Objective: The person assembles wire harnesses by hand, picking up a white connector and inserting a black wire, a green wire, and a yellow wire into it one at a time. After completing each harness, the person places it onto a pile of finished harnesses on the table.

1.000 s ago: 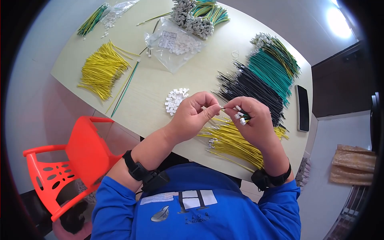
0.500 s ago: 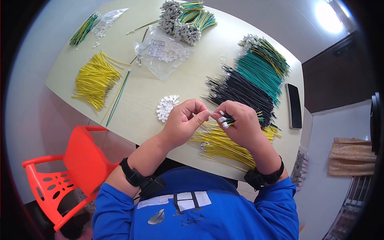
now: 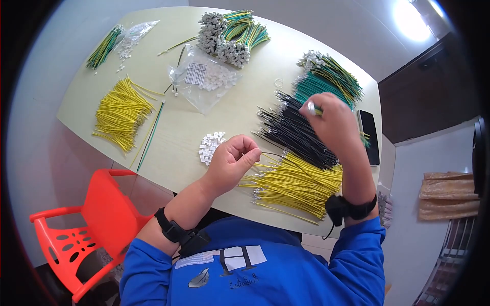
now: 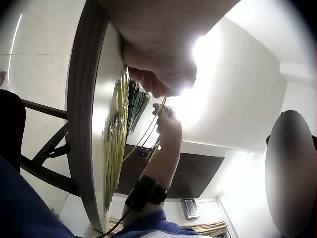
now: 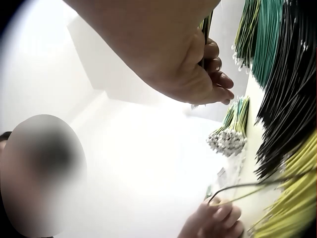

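Note:
My left hand point(image 3: 230, 162) pinches the ends of a dark wire and a yellow wire between thumb and fingers, just right of the small pile of white connectors point(image 3: 210, 147). The dark wire point(image 5: 247, 185) arcs away from that hand in the right wrist view. Raised over the black wires point(image 3: 301, 132) and green wires point(image 3: 319, 89), my right hand point(image 3: 337, 122) has its fingers curled round several yellow and green wires with white connectors. In the right wrist view its thumb and fingertips point(image 5: 225, 94) come close together, and part of the held wires is hidden by the palm.
Yellow wires point(image 3: 301, 186) lie along the near edge, with another yellow bundle point(image 3: 120, 115) at the left. Finished-looking connector bundles point(image 3: 224, 46) and a clear bag point(image 3: 196, 97) stand at the back. A phone point(image 3: 375, 153) lies at the right; a red chair point(image 3: 109, 204) stands left.
My right hand has parted from my left and moved up and right, still holding its wires. The left hand keeps its pinch, and a dark wire now shows running from it.

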